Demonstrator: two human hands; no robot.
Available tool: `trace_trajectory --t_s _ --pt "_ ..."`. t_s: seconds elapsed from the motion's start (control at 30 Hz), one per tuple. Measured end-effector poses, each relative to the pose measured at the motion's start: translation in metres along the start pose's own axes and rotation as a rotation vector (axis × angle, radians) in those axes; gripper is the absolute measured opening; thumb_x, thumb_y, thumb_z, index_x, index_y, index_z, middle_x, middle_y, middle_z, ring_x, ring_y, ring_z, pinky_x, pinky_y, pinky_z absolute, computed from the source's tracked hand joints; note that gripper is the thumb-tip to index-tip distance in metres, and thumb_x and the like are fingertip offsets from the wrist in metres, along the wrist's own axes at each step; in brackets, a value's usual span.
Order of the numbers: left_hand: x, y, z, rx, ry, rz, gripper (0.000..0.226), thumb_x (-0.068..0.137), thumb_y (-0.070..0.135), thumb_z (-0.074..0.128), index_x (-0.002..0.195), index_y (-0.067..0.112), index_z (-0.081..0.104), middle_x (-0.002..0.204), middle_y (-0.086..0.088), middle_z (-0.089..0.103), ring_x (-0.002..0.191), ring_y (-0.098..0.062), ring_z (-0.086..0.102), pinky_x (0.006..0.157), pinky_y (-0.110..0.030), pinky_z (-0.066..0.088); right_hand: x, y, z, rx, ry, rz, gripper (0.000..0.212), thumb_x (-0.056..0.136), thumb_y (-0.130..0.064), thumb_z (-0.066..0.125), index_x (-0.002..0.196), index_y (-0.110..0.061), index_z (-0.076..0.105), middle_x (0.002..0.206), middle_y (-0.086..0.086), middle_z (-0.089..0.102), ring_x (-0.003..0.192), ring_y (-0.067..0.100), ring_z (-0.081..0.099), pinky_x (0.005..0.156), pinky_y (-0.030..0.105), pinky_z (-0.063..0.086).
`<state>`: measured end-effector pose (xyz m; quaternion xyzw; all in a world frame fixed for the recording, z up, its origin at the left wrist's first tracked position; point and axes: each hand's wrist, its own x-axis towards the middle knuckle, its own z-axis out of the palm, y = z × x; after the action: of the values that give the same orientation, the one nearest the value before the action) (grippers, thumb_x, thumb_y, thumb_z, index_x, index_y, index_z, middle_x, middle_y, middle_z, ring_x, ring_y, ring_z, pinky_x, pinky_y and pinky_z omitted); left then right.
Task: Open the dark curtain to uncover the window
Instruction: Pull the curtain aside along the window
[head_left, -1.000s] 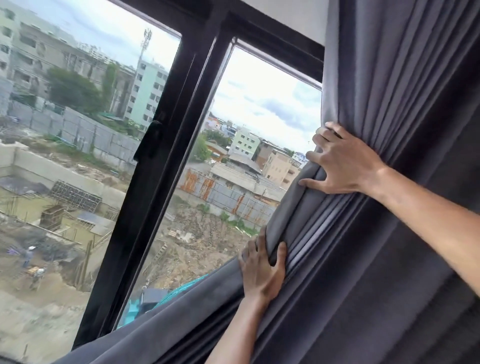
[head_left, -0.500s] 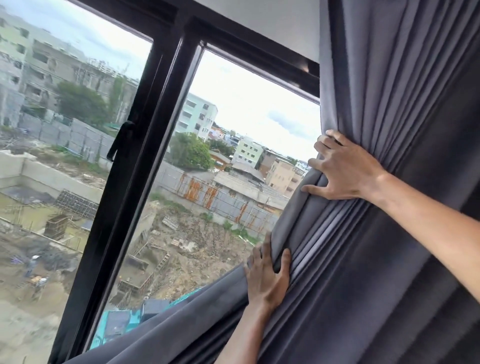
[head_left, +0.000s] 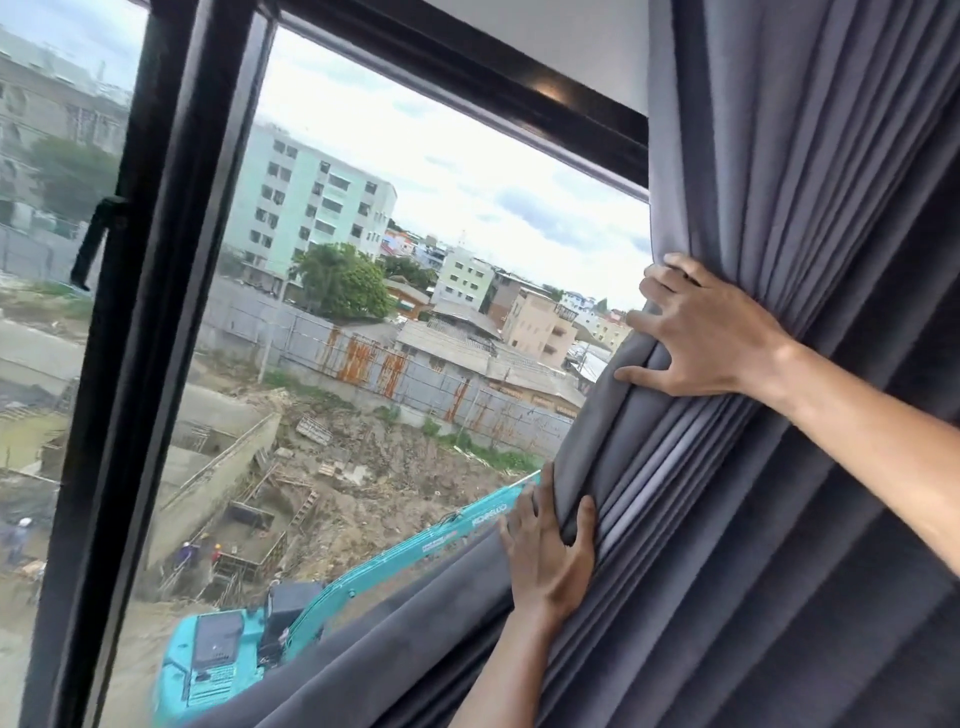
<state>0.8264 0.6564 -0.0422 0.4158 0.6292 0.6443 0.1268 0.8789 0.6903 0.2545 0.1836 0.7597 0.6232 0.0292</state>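
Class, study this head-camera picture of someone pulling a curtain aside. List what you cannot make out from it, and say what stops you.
- Curtain top, rail or hooks: cut off by the upper edge of the head view.
- Right part of the window: hidden behind the curtain.
- Left hand palm: pressed against the folds, out of sight.
- Right hand fingertips: partly tucked into the folds.
- Workers on the site below: too small.

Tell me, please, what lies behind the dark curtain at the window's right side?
Beside the curtain, the window shows buildings, a building site and a teal excavator. Behind the gathered folds nothing shows: the cloth hides whatever glass or frame lies there.
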Motion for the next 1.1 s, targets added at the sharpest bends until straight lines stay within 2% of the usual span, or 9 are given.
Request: trace_trajectory --t_s 0.27,0.47,0.63,0.8,0.9,1.0,1.1 --pt "-0.018 0.016 0.07 0.016 -0.001 0.011 0.091 0.077 0.086 -0.001 0.156 0.044 0.013 0.144 0.004 0.043 0.14 -0.023 0.033 0.122 -0.051 0.007 -0.057 0.019 0.044 0.049 -0.095 0.04 0.094 0.087 -0.088 0.013 0.117 -0.019 0.07 0.138 0.017 0.059 0.142 0.034 0.043 0.127 0.045 0.011" --pt "-0.04 0.014 0.117 -0.013 -0.111 -0.011 0.085 0.077 0.085 0.003 0.155 0.051 0.001 0.157 0.003 0.031 0.147 -0.022 0.022 0.122 -0.05 0.003 -0.104 0.022 0.086 0.118 -0.19 0.081 0.091 0.086 -0.089 0.015 0.118 -0.022 0.068 0.14 0.017 0.058 0.143 0.034 0.042 0.127 0.048 0.015" --pt "-0.054 0.026 0.159 -0.035 -0.184 -0.032 0.082 0.077 0.083 0.007 0.153 0.052 -0.003 0.158 0.002 0.031 0.148 -0.02 0.02 0.123 -0.05 0.004 -0.14 0.031 0.126 0.134 -0.232 0.108 0.083 0.088 -0.085 0.023 0.126 -0.023 0.065 0.143 0.015 0.056 0.146 0.032 0.038 0.127 0.048 0.017" --pt "-0.056 0.024 0.2 -0.045 -0.214 -0.023 0.081 0.08 0.083 0.009 0.153 0.052 -0.005 0.16 0.0 0.03 0.15 -0.019 0.018 0.123 -0.05 0.006 -0.163 0.035 0.16 0.169 -0.234 0.141 0.075 0.088 -0.081 0.034 0.129 -0.026 0.064 0.143 0.014 0.054 0.147 0.031 0.036 0.126 0.048 0.018" --pt "-0.056 0.023 0.227 -0.056 -0.213 -0.018 0.078 0.083 0.081 0.012 0.151 0.053 -0.013 0.162 -0.001 0.026 0.151 -0.018 0.015 0.122 -0.051 0.009 -0.171 0.038 0.178 0.164 -0.198 0.145 0.072 0.087 -0.079 0.041 0.13 -0.026 0.063 0.144 0.014 0.054 0.147 0.031 0.036 0.127 0.046 0.015" --pt "-0.057 0.023 0.249 -0.076 -0.169 -0.009 0.076 0.091 0.072 0.025 0.15 0.052 -0.018 0.163 -0.002 0.021 0.151 -0.019 0.013 0.121 -0.051 0.01 -0.176 0.04 0.189 0.156 -0.17 0.151 0.071 0.087 -0.077 0.043 0.133 -0.026 0.061 0.146 0.014 0.053 0.149 0.03 0.034 0.127 0.046 0.013" --pt "-0.058 0.023 0.264 -0.076 -0.1 -0.005 0.077 0.091 0.07 0.025 0.153 0.048 -0.014 0.162 -0.004 0.021 0.15 -0.021 0.014 0.122 -0.051 0.011 -0.181 0.043 0.2 0.143 -0.135 0.141 0.07 0.087 -0.076 0.045 0.134 -0.025 0.061 0.145 0.015 0.054 0.148 0.031 0.036 0.127 0.046 0.014"
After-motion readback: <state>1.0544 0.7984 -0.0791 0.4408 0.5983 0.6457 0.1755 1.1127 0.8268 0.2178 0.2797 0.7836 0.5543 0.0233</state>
